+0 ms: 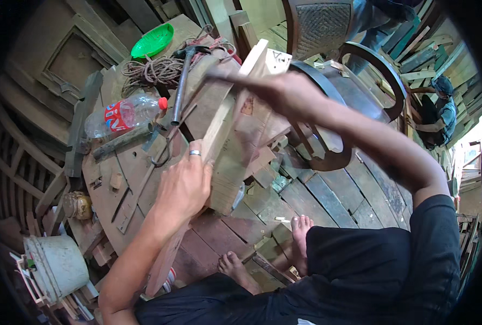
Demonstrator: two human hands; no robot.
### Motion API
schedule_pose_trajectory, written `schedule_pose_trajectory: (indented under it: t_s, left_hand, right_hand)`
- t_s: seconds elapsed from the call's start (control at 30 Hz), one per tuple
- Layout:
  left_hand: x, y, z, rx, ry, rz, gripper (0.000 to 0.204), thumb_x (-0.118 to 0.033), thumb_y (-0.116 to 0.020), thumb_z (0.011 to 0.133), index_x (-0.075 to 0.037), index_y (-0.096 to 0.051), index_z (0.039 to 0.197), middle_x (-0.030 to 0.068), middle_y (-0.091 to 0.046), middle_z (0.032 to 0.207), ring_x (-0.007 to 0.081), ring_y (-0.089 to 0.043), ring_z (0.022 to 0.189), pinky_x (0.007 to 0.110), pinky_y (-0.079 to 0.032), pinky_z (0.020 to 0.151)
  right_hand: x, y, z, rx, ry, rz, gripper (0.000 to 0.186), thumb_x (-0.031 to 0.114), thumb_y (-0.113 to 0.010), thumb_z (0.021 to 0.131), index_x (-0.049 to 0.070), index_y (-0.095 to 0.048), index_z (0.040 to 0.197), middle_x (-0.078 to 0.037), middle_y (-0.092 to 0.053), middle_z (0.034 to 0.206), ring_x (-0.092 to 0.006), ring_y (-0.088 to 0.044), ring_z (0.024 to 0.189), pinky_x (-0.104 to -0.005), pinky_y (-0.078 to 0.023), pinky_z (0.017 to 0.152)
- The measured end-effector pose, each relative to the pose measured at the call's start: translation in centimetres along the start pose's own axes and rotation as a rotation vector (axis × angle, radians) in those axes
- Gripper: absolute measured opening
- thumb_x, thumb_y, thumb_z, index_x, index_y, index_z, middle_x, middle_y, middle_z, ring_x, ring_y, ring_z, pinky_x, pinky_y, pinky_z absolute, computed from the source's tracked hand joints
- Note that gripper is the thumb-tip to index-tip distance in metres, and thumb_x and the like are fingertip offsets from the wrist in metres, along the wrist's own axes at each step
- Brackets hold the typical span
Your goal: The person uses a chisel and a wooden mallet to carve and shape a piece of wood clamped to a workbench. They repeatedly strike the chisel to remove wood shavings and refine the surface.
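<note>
My left hand point(184, 184), with a ring on one finger, is closed on the near end of a pale wooden piece point(227, 116) that slants away from me across a wooden block. To the right of this piece, my right hand point(295, 96) is raised and smeared by motion. Its grip is around a dark stick-like tool point(230, 79), which points left over the wood; blur hides what kind it is. A hammer point(182, 89) with a metal handle lies on the bench to the left. Near my left fingers is a bent metal rod point(164, 156).
A clear plastic bottle point(127, 115) with a red cap lies on the bench, near coiled rope point(154, 73) and a green basket point(153, 41). A white bucket point(59, 265) stands at lower left. Curved chair frames point(379, 57) are at right. Two other people are beyond.
</note>
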State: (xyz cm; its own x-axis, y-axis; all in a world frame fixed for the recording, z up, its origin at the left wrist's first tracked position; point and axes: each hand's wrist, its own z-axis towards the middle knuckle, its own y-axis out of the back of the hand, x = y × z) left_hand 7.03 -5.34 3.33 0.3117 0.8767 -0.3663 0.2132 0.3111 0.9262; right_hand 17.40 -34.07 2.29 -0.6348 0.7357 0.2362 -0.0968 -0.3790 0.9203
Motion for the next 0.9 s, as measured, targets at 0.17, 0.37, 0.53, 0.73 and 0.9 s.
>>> schedule_pose_trajectory:
  t_s: [0.17,0.37,0.53,0.73,0.9]
  left_hand:
    - [-0.9,-0.5,0.6,-0.015,-0.050,0.008,0.041,-0.021,-0.054,0.103,0.007,-0.045,0.131,0.0355,-0.068,0.100,0.0552,-0.067,0.089,0.063,-0.053,0.079]
    - [0.7,-0.2,-0.3,-0.003,-0.007,0.056,0.043,-0.020,-0.054,0.101,0.010,-0.044,0.131,0.0364,-0.067,0.098,0.0549,-0.066,0.089,0.063,-0.051,0.078]
    - [-1.5,-0.5,0.9,-0.032,-0.100,-0.030,0.039,-0.021,-0.055,0.102,0.007,-0.044,0.127,0.0364,-0.067,0.098,0.0556,-0.066,0.088,0.063,-0.052,0.078]
    - [1.0,-0.7,-0.3,-0.045,-0.047,0.032,0.042,-0.021,-0.056,0.101,0.007,-0.044,0.131,0.0369,-0.067,0.097,0.0552,-0.067,0.088,0.063,-0.052,0.079]
    - [0.1,-0.6,0.2,-0.051,-0.077,0.002,0.042,-0.021,-0.055,0.102,0.008,-0.045,0.129,0.0373,-0.067,0.098,0.0551,-0.067,0.088,0.063,-0.052,0.078]
  right_hand:
    - [-4.0,3.1,2.0,0.078,-0.603,-0.109,0.055,0.021,-0.054,0.102,0.043,-0.045,0.152,-0.022,-0.068,0.081,-0.0393,-0.069,0.071,-0.0515,-0.055,0.064]
    - [6.4,0.1,-0.7,0.067,0.142,0.094,0.068,0.018,-0.057,0.102,0.046,-0.033,0.159,-0.015,-0.071,0.082,-0.0312,-0.071,0.066,-0.0461,-0.059,0.057]
    - [-10.1,2.2,1.2,0.004,-0.452,-0.269,0.047,0.030,-0.051,0.108,0.045,-0.044,0.152,-0.021,-0.069,0.079,-0.0408,-0.070,0.070,-0.0489,-0.056,0.062]
    - [4.9,-1.5,-1.3,-0.002,0.018,0.253,0.063,0.014,-0.058,0.102,0.039,-0.041,0.158,-0.022,-0.068,0.078,-0.0363,-0.070,0.069,-0.0467,-0.060,0.063]
    - [-1.9,2.8,0.7,0.146,-0.249,-0.060,0.075,0.010,-0.071,0.087,0.034,-0.048,0.153,-0.016,-0.070,0.086,-0.0350,-0.071,0.073,-0.0485,-0.057,0.063]
